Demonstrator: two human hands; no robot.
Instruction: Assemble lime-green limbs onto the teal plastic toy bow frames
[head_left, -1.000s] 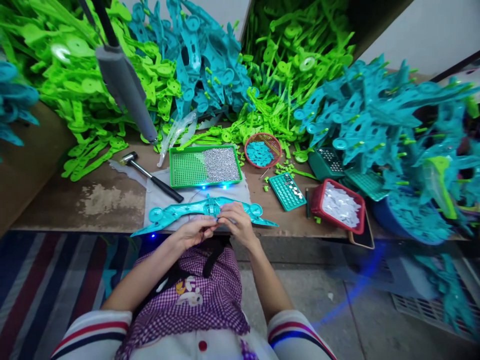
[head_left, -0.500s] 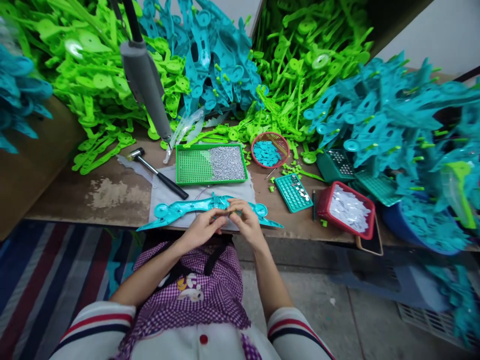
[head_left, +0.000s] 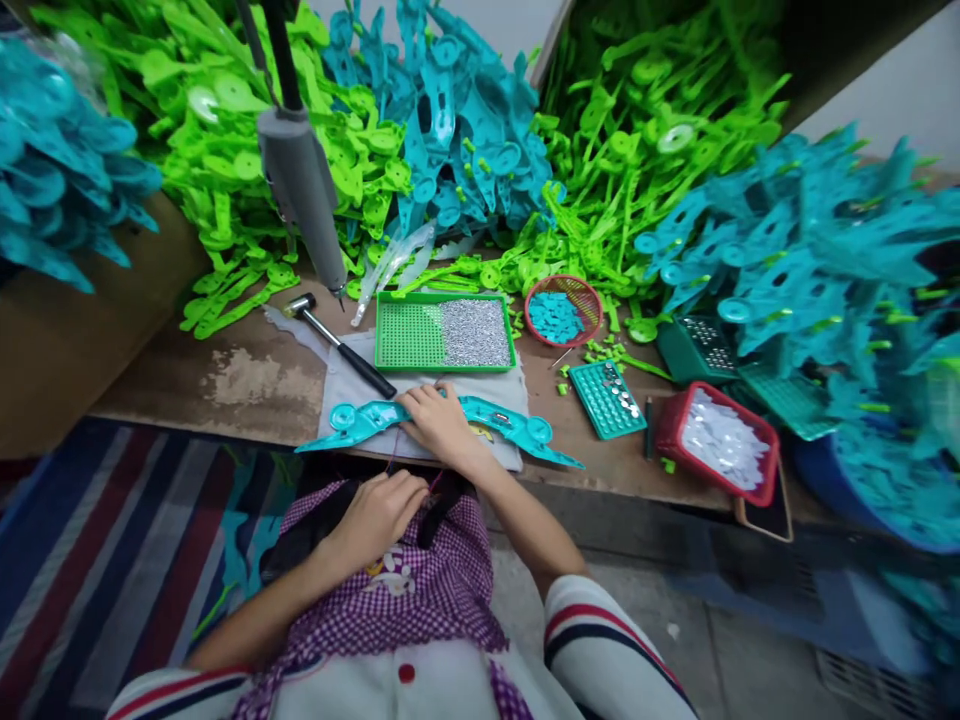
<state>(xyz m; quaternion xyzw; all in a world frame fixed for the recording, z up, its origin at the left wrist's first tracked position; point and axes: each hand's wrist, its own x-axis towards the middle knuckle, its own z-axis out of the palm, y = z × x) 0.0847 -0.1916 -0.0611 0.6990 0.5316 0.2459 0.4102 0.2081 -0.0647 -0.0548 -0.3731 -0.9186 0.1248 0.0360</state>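
Observation:
A long, curved teal plastic part (head_left: 364,420) lies across a pale cloth (head_left: 514,400) at the table's front edge. My right hand (head_left: 439,425) is over the middle of it, fingers bent down onto the part and hiding that stretch. Just right of this hand, a small metallic piece (head_left: 501,417) shows on the part, and something yellow (head_left: 481,433) lies beneath. My left hand (head_left: 382,515) is below the table edge, over the checked apron, with fingers curled together. A thin purplish thread or wire (head_left: 405,490) runs near it; whatever is inside the fingers is hidden.
Behind the part stand a green tray of small metal pieces (head_left: 446,368) and a hammer (head_left: 349,350). A grey power screwdriver (head_left: 304,190) hangs above. To the right are a red basket (head_left: 589,300), teal tray (head_left: 600,425) and red bin (head_left: 769,480). Green and teal parts (head_left: 465,130) pile up behind.
My hands were together over the part's middle and have separated. The left dropped toward my lap; the right moved left onto the part. The view has shifted slightly.

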